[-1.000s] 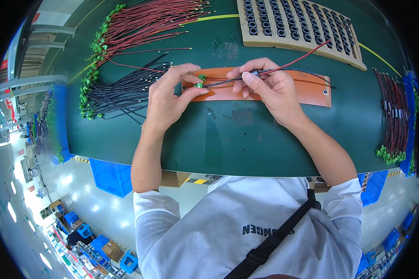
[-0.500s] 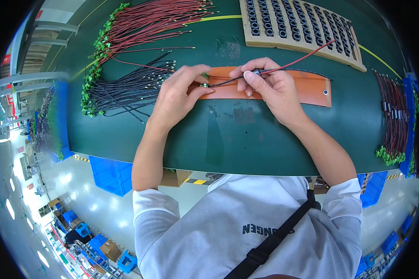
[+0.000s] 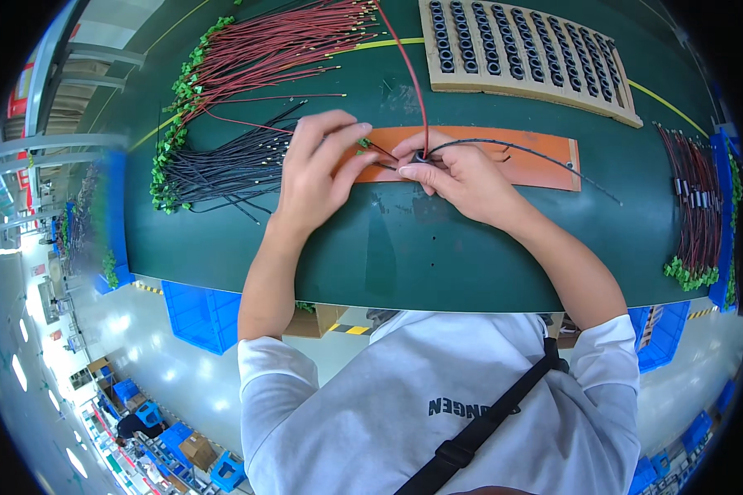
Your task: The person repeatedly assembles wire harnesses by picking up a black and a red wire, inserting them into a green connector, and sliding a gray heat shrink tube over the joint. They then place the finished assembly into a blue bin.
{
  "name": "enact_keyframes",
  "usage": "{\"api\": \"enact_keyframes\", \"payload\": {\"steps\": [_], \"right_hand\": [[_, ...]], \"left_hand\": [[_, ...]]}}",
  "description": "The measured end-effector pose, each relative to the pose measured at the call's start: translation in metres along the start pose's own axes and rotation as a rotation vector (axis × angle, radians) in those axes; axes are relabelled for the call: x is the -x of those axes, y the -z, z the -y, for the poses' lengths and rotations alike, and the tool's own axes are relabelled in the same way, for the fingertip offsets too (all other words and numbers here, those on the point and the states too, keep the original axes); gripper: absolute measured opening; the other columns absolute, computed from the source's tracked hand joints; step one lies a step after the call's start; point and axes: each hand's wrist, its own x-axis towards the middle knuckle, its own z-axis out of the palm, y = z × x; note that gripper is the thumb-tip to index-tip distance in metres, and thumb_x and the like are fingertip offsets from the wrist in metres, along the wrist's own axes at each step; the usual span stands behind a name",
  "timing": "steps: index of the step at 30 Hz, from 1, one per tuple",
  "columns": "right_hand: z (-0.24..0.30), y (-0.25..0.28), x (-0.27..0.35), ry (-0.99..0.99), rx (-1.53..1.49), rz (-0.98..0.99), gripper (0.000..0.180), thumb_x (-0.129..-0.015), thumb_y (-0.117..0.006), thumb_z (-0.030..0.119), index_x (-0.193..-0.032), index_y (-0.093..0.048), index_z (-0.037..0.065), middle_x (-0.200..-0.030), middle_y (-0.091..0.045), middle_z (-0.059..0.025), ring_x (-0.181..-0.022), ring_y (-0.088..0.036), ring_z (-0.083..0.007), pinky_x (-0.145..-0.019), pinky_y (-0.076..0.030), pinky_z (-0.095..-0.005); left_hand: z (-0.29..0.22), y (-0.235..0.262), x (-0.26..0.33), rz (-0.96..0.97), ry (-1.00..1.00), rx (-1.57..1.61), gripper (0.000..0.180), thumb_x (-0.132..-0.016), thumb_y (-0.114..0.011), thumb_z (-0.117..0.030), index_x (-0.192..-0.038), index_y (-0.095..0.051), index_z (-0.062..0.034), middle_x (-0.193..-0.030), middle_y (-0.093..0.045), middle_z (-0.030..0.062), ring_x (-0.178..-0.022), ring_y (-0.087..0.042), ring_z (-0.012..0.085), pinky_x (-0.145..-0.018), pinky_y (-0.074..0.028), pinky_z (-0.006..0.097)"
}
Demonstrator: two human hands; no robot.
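Note:
Over an orange strip (image 3: 545,157) on the green table, both my hands work on one pair of wires. My left hand (image 3: 315,169) pinches the wires near their small green connector (image 3: 363,143). Thumb and fingers of my right hand (image 3: 462,177) are closed on a black ferrite ring (image 3: 419,157). Out of the ring a red wire (image 3: 414,74) rises away from me, while a black wire (image 3: 545,154) arcs off to the right past my fingers. Part of the ring is covered by my right fingers.
At the far left lie red wires (image 3: 281,45) and black wires (image 3: 223,161) with green connectors. A wooden tray (image 3: 537,93) holds rows of black rings at the back right. Wires with ferrite rings (image 3: 698,202) lie at the right edge, by a blue bin (image 3: 725,223).
My right hand has shifted left, closer to the left one, and turned the ring. The red wire swung from pointing right to pointing away; the black wire now arcs free to the right.

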Motion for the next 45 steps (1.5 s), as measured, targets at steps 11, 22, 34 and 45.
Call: {"api": "enact_keyframes", "payload": {"steps": [11,22,34,45], "right_hand": [[-0.004,0.0,-0.002,0.055,0.084,-0.066,0.019,-0.095,-0.066,0.012,-0.108,-0.063,-0.002,-0.087,-0.071,-0.0112,-0.07,-0.068,-0.0186,-0.065,-0.053,-0.033],[-0.008,0.001,-0.001,0.081,-0.02,-0.003,0.03,-0.106,-0.054,0.025,-0.101,-0.066,-0.003,-0.083,-0.069,-0.0062,-0.073,-0.066,-0.013,-0.067,-0.053,-0.0292],[-0.02,0.008,-0.01,-0.002,-0.078,-0.186,0.034,-0.103,-0.061,0.03,-0.092,-0.064,-0.002,-0.064,-0.06,-0.004,-0.055,-0.057,-0.0106,-0.052,-0.047,-0.0283],[-0.014,0.017,-0.012,-0.145,-0.354,-0.162,0.035,-0.102,-0.062,0.033,-0.095,-0.064,-0.001,-0.074,-0.064,-0.0057,-0.063,-0.065,-0.0101,-0.06,-0.057,-0.0237]], "left_hand": [[-0.018,0.0,-0.045,0.106,-0.683,-0.508,0.043,-0.076,-0.069,-0.018,-0.114,-0.069,0.0019,-0.115,-0.066,0.0105,-0.084,-0.06,0.0198,-0.068,-0.051,0.032],[0.064,0.053,-0.038,0.115,-0.354,-0.65,0.039,-0.076,-0.064,-0.004,-0.115,-0.066,0.0006,-0.117,-0.066,0.0128,-0.097,-0.067,0.029,-0.08,-0.058,0.038],[0.009,0.051,-0.018,0.088,0.686,0.555,0.01,-0.093,-0.066,0.003,-0.103,-0.065,0.0029,-0.095,-0.07,0.0105,-0.083,-0.073,0.0195,-0.075,-0.06,0.031],[-0.043,-0.014,-0.004,-0.074,0.838,1.098,0.011,-0.093,-0.067,0.005,-0.102,-0.062,0.0021,-0.103,-0.069,0.0149,-0.092,-0.074,0.0266,-0.083,-0.062,0.032]]}}
